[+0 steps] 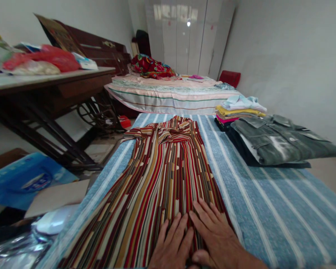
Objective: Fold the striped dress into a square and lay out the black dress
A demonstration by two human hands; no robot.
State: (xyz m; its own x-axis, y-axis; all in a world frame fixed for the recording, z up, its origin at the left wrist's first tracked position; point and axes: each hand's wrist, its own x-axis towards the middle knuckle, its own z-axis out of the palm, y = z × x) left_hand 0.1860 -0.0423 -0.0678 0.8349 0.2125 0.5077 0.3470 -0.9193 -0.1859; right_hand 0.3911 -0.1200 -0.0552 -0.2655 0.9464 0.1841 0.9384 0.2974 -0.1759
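A striped dress [156, 175] in red, tan, black and cream lies spread lengthwise on a table covered with a blue and white striped cloth [240, 201]. Its collar end points away from me, and one sleeve is laid out to the left. Near the right edge of the skirt, my left hand [172, 243] rests flat on the fabric with fingers stretched out. Just beside it, my right hand [217, 237] also lies flat on the dress, fingers spread. Neither hand grasps anything. The lower hem runs out of view.
To the right sit a folded grey-green denim garment [285, 142] and a pile of folded clothes [238, 108]. A sewing-machine table [72, 80] with bags on it stands left. Below it lies a blue package [30, 179]. A bed [168, 93] is beyond.
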